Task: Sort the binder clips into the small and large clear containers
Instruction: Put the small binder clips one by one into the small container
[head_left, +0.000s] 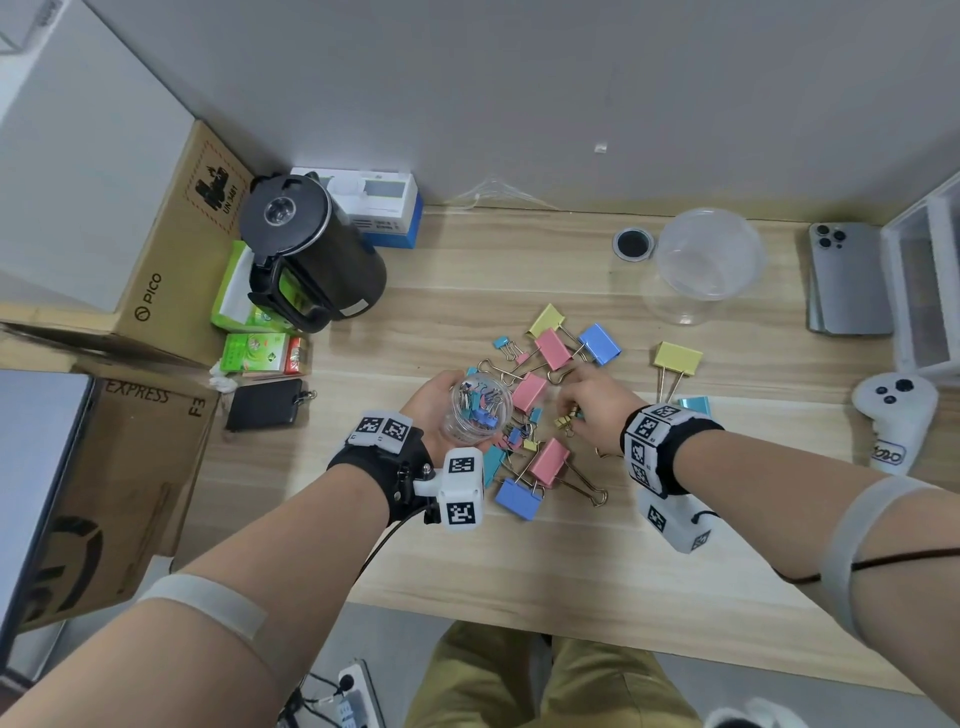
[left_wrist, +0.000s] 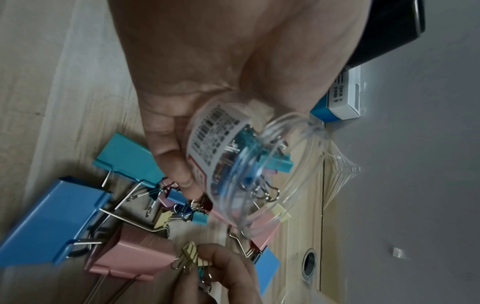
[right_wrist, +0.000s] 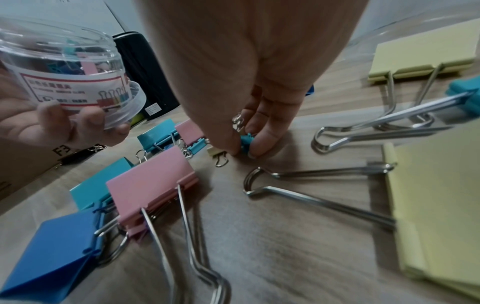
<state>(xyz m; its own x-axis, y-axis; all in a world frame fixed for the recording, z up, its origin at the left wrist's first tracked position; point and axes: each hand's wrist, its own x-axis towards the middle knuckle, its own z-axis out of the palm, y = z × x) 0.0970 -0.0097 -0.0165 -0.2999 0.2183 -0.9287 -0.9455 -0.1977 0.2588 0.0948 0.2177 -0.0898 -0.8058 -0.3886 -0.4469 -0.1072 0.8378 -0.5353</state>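
From the head view, the left hand (head_left: 441, 400) grips the small clear container (head_left: 475, 410) above the desk (head_left: 467, 561), its mouth up and small clips inside. The right hand (head_left: 597, 405) reaches down into the scattered binder clips (head_left: 540, 410), fingers bunched on small ones. The large clear container (head_left: 706, 254) stands well apart at the back right. A black kettle (head_left: 306, 249), cardboard boxes (head_left: 171, 249), a phone (head_left: 847, 280) and a white controller (head_left: 893, 410) ring the desk.

The left wrist view adds the container's barcode label (left_wrist: 213, 133), and shows small yellow clips (left_wrist: 192, 253) pinched in the right hand's fingertips (left_wrist: 221, 259); motion blur softens the rim.

The right wrist view alone shows a small teal clip (right_wrist: 245, 142) pinched between thumb and finger against the desk. A large pink clip (right_wrist: 153, 187) and large yellow clips (right_wrist: 428, 189) lie close by; the palm hides whatever else the hand holds.
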